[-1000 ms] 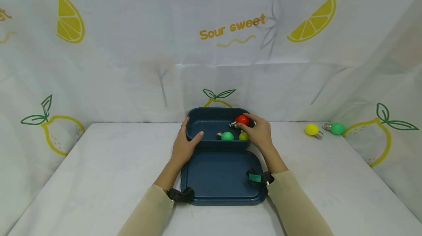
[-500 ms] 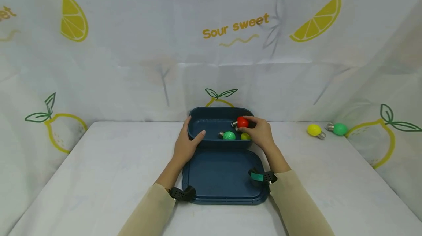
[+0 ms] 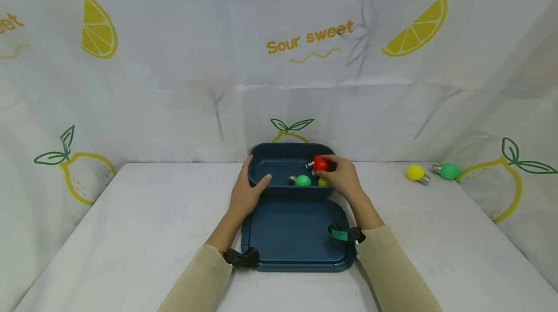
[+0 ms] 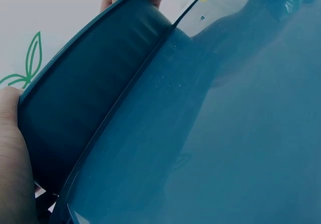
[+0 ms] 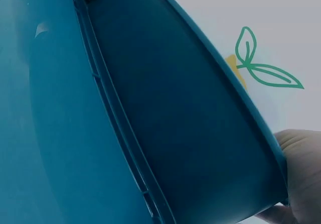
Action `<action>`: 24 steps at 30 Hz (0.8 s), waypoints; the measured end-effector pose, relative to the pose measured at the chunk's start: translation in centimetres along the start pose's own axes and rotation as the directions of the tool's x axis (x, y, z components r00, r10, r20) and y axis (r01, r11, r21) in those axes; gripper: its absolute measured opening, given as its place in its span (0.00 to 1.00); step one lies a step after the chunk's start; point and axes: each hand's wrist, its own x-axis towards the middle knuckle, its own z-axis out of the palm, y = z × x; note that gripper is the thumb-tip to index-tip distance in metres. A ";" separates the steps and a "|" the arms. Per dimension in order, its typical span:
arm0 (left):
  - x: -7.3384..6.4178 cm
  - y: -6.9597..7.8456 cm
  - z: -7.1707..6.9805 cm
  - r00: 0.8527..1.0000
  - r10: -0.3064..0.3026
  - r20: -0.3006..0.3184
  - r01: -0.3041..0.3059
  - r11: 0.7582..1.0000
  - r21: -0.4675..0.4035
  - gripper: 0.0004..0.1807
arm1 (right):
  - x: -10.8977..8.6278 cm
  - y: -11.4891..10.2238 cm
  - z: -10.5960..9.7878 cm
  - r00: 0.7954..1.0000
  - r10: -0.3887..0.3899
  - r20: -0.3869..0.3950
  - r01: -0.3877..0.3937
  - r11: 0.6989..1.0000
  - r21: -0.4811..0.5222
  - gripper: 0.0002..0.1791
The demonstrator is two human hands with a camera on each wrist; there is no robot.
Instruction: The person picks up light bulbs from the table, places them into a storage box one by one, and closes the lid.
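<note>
A dark blue box [image 3: 279, 170] with rounded corners stands open at the back of the table. At its left end my left hand [image 3: 244, 190] grips the wall, thumb over the near rim and fingers along the outside. Inside the box's right end, my right hand [image 3: 347, 176] pinches a red light bulb [image 3: 321, 163] between thumb and fingers. A green bulb [image 3: 302, 180] and a yellow bulb [image 3: 324, 182] lie below it near the front wall. Both wrist views show the box's outer wall [image 4: 95, 93] with a hand at the end; the bulbs are hidden there.
A matching blue lid [image 3: 298, 234] lies flat in front of the box, under my wrists. Farther right on the white table [image 3: 165, 234] lie another yellow bulb [image 3: 415, 172] and another green bulb [image 3: 449, 171]. A lemon-print cloth [image 3: 183, 60] hangs behind.
The red bulb has come slightly lower and nearer the front inside the box, and my right fingers have slid from its top to its right side. My left hand keeps its hold.
</note>
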 end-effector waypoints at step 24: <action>-0.2 0.0 0.0 1.000 0.004 -0.001 -0.004 1.000 -0.006 0.47 | -0.2 -0.7 -2.9 0.988 -0.113 -0.102 0.105 0.992 -0.074 0.31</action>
